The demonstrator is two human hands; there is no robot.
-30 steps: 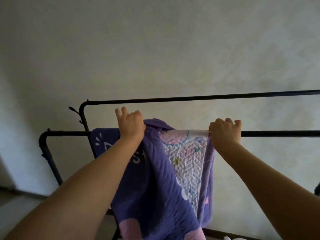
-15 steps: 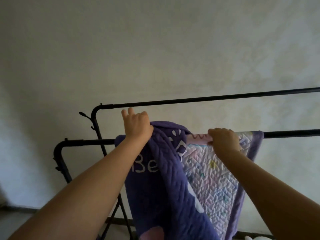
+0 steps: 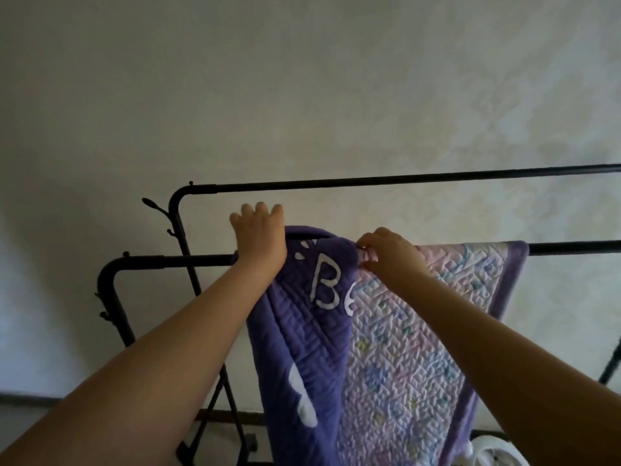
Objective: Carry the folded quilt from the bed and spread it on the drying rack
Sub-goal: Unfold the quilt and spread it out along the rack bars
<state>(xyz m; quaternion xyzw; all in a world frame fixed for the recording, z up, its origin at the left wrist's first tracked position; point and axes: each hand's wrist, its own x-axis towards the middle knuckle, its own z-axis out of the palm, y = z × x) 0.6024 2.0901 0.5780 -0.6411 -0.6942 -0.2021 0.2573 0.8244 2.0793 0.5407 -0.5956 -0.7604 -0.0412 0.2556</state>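
A purple quilt (image 3: pixel 304 334) with white letters and a pale pink stitched underside hangs over the near bar of a black drying rack (image 3: pixel 161 262). My left hand (image 3: pixel 260 237) rests on the bunched purple fold at the top of the bar, fingers closed over the cloth. Just to its right, my right hand (image 3: pixel 389 253) pinches the quilt's top edge where the purple fold meets the pink side. The pink part spreads along the bar to the right, as far as its purple border (image 3: pixel 514 260).
The rack's higher far bar (image 3: pixel 403 179) runs across in front of a pale wall. Side hooks stick out at the rack's left end (image 3: pixel 151 203). Its crossed legs stand on the floor below. A white round object (image 3: pixel 494 449) lies at the bottom right.
The quilt has been drawn further right along the near bar, showing more pink underside. My right hand came back left to the purple fold. My left hand stays on the bunch.
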